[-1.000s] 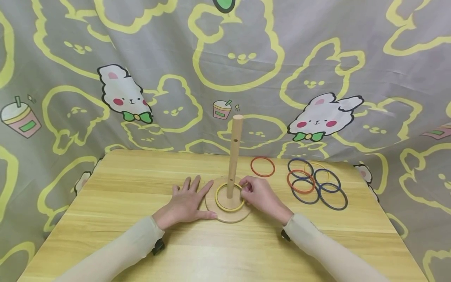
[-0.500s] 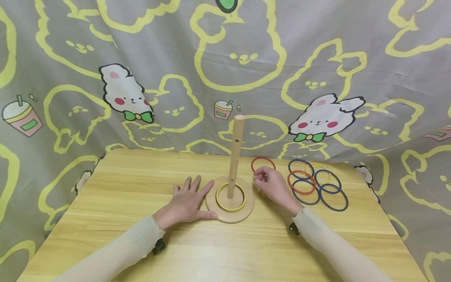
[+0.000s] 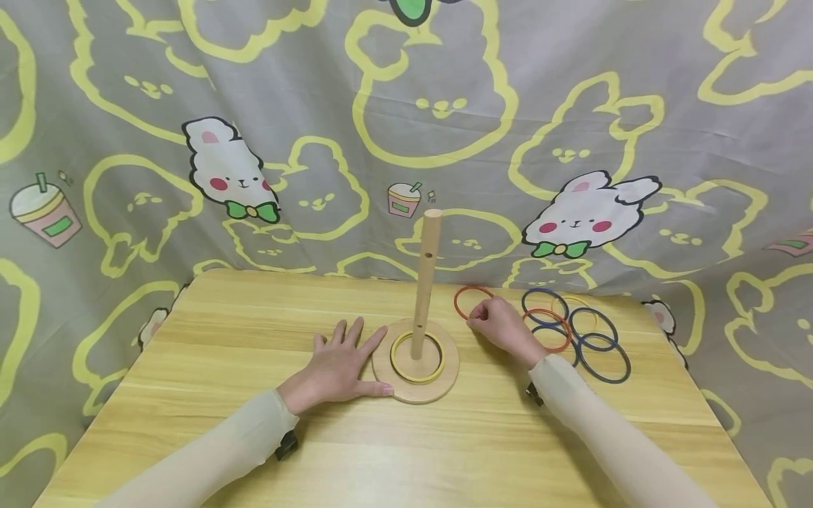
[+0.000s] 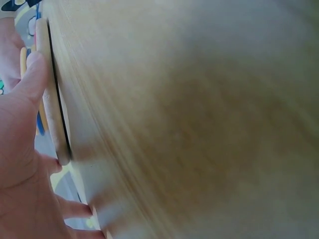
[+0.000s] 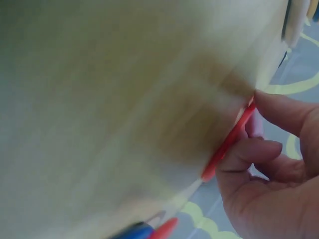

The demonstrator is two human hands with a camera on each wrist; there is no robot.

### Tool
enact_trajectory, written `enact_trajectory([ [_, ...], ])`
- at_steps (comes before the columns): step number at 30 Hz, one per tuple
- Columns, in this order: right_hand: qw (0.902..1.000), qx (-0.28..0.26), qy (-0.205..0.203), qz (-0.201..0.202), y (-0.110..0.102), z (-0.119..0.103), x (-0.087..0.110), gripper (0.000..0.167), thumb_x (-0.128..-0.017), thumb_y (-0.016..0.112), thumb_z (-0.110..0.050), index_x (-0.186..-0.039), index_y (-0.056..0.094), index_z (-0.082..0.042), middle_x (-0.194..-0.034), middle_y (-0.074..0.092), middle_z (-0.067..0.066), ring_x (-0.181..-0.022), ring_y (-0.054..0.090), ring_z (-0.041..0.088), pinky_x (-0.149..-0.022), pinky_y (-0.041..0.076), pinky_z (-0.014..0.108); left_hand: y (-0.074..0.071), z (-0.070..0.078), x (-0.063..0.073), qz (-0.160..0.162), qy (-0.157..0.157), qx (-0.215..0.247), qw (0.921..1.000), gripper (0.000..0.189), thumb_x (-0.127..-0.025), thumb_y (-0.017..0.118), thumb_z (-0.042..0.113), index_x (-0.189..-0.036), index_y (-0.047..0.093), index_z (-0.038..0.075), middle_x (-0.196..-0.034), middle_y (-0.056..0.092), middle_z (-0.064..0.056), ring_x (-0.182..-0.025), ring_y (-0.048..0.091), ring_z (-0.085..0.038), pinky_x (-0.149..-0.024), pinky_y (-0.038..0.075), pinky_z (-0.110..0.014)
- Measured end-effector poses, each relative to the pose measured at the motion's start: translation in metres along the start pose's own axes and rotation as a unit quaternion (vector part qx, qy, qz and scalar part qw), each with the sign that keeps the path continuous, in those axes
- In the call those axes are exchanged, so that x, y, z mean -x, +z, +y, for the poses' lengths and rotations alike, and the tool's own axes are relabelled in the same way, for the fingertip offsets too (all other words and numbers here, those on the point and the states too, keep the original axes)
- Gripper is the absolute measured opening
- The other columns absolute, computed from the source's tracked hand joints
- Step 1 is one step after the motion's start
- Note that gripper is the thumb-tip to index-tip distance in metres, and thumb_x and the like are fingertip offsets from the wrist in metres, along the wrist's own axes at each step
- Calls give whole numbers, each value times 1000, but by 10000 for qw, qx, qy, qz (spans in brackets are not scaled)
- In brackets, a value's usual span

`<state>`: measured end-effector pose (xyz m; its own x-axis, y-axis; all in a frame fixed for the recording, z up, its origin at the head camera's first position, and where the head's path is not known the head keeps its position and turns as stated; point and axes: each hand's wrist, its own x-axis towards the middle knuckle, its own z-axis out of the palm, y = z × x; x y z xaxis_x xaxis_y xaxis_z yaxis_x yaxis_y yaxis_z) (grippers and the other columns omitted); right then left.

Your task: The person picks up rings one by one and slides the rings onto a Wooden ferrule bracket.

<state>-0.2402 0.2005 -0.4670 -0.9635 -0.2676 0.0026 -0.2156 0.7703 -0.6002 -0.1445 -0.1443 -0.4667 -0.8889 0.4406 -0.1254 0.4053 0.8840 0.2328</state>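
Note:
My left hand lies spread on the table, its thumb and index finger against the round wooden base. A wooden pole stands upright from that base. Around the pole's foot lies a yellow ring, with a dark one partly showing beneath it; blue shows under the yellow in the left wrist view. To the right of the base, my right hand pinches the near edge of a red ring between thumb and fingers. That ring still lies at the table's back, partly covered by the hand.
Right of my right hand lies an overlapping group of rings: several blue rings, another red ring and a yellow ring. Behind the wooden table hangs a grey patterned curtain.
My right hand has let go of the yellow ring around the pole and moved right and back to the red ring. The left hand stays in place.

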Motion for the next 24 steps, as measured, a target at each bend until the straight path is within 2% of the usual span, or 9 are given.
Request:
enact_trajectory([
  [4,9989,417,-168,-126,-3,-4,5,11,-101,74,-7,-91,80,-4,-92,74,5,-80,63,19,-83,54,44,0,1,0,27,16,-33,10000,111,-90,68,83,-175,32,22,-171,27,-31,-153,26,-60,-100,32,-79],
  [8,9966,716,-263,-325,-5,-10,16,10,-104,72,-9,-95,76,-5,-89,71,2,-77,61,18,-77,53,41,0,2,1,27,8,-41,10000,111,-90,68,83,-174,32,22,-171,27,-31,-153,26,-60,-101,32,-79],
  [14,9962,570,-444,-488,-10,-19,38,8,-105,74,-12,-100,74,-6,-87,69,-2,-74,58,15,-71,50,36,-2,3,3,45,0,-23,10000,111,-90,69,82,-174,32,21,-171,28,-32,-153,26,-60,-100,33,-77],
  [20,9956,395,-801,-268,-22,-27,58,9,-102,75,-10,-108,80,-6,-85,67,-7,-74,57,11,-68,50,32,-1,1,2,81,63,59,9999,112,-90,69,83,-174,32,20,-170,28,-32,-152,26,-61,-99,33,-77],
  [24,9913,476,-1223,-47,-32,-33,73,10,-98,75,-5,-106,81,-6,-80,63,-10,-70,53,7,-64,48,29,4,-2,-1,58,58,81,9999,114,-88,66,86,-175,30,22,-172,26,-32,-153,24,-61,-100,32,-77],
])
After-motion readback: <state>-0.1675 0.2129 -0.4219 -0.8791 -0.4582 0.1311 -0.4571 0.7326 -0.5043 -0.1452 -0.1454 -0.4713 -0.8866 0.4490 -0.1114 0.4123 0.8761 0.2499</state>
